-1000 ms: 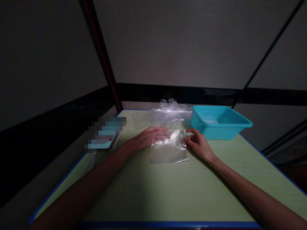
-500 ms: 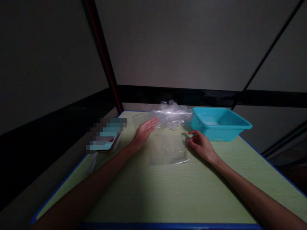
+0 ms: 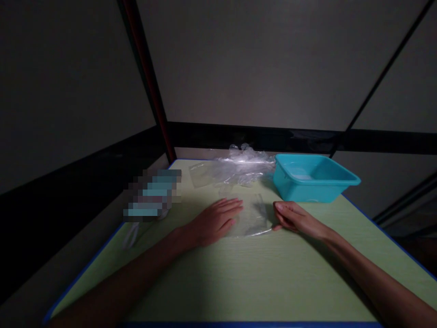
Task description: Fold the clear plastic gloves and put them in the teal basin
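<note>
A flat, clear plastic bag [image 3: 251, 218] lies on the table in front of me. My left hand [image 3: 218, 221] rests palm down over its left part, fingers stretched out and hiding that side. At the bag's near right corner is my right hand [image 3: 290, 216], its fingers curled in and the thumb folded against them. The corner runs up to these fingers, which appear closed on it; the exact contact is hard to see. Behind the flat bag lies a crumpled heap of clear plastic bags [image 3: 241, 166], touched by neither hand.
A turquoise plastic basin [image 3: 316, 191] stands at the back right. On the left sits a pixelated, boxy object [image 3: 153, 196] with a pale strap [image 3: 130, 234]. The light green table [image 3: 246, 282] has a blue edge, and walls stand close behind and to the left.
My left hand has come down and nearer, from beside the heap onto the flat bag. My right hand has moved slightly nearer, its fingers curling closed at the bag's corner.
</note>
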The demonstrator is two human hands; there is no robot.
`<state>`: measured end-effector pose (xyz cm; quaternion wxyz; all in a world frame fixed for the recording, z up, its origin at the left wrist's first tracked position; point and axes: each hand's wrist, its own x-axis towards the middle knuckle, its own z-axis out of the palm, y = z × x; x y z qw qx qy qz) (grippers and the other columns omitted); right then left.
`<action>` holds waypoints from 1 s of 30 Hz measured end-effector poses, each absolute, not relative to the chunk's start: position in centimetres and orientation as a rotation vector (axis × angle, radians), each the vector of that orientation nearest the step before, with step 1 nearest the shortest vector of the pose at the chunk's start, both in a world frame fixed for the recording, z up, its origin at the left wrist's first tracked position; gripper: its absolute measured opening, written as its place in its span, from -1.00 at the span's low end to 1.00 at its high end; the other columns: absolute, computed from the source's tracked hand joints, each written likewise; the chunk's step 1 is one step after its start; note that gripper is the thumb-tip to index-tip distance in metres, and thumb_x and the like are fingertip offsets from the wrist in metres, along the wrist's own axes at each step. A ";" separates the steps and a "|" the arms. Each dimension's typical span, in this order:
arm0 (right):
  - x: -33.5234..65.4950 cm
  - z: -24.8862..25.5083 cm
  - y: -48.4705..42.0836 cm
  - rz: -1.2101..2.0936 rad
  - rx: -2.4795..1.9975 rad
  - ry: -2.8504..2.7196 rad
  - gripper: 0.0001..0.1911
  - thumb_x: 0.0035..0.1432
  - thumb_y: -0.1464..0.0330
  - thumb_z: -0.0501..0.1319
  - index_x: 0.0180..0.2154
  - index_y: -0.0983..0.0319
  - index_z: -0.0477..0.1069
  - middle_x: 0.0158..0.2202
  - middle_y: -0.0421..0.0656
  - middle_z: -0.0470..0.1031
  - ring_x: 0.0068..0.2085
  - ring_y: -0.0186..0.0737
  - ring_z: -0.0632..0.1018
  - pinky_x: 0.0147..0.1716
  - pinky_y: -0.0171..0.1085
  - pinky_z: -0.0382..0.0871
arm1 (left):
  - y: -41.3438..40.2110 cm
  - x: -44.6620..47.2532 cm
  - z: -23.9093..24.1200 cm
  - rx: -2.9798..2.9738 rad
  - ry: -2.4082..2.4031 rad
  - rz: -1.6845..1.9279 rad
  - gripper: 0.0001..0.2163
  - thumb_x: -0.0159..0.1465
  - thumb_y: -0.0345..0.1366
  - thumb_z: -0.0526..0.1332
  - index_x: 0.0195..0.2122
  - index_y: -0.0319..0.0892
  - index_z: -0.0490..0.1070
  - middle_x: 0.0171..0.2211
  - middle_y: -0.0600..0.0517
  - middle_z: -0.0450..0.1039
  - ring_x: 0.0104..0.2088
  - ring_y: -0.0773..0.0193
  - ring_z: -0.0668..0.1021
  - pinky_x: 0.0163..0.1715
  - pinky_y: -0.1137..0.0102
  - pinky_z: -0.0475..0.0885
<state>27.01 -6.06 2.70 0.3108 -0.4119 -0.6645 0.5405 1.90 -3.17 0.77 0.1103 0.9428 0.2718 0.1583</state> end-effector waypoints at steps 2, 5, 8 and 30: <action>26.8 2.9 -6.3 1.438 -1.083 -1.751 -0.49 0.06 -0.04 -0.03 -0.65 0.22 0.10 -0.74 -0.39 -0.01 -0.69 -0.46 0.05 -0.44 -0.26 0.33 | -3.2 1.9 0.8 2.756 0.787 0.429 -0.63 0.28 -0.33 -0.09 0.13 -0.16 0.09 0.16 0.00 0.06 0.17 0.27 0.08 0.15 0.26 -0.07; 26.6 2.9 -6.5 1.402 -1.074 -1.794 -0.49 0.07 -0.04 -0.04 -0.66 0.21 0.08 -0.73 -0.37 -0.01 -0.67 -0.45 0.05 -0.50 -0.32 0.26 | -3.2 1.7 0.7 2.746 0.800 0.372 -0.61 0.29 -0.30 -0.13 0.16 -0.15 0.02 0.18 0.00 0.00 0.19 0.27 0.03 0.15 0.26 -0.12; 26.4 2.7 -6.5 1.328 -1.091 -1.865 -0.49 0.09 -0.03 -0.07 -0.65 0.22 0.08 -0.72 -0.35 0.02 -0.67 -0.44 0.05 -0.63 -0.39 0.06 | -3.3 1.6 0.6 2.757 0.802 0.342 -0.60 0.30 -0.30 -0.14 0.17 -0.10 -0.03 0.20 0.03 -0.05 0.20 0.26 0.00 0.15 0.24 -0.17; 26.4 1.8 -6.1 1.416 -1.022 -1.815 -0.64 0.13 0.09 0.01 -0.54 0.20 0.07 -0.70 -0.39 0.04 -0.67 -0.45 0.11 -0.51 -0.33 0.27 | -3.2 1.3 0.5 2.670 0.982 0.422 -0.60 0.31 -0.28 -0.19 0.16 -0.17 -0.01 0.19 -0.01 -0.03 0.19 0.27 0.02 0.15 0.24 -0.15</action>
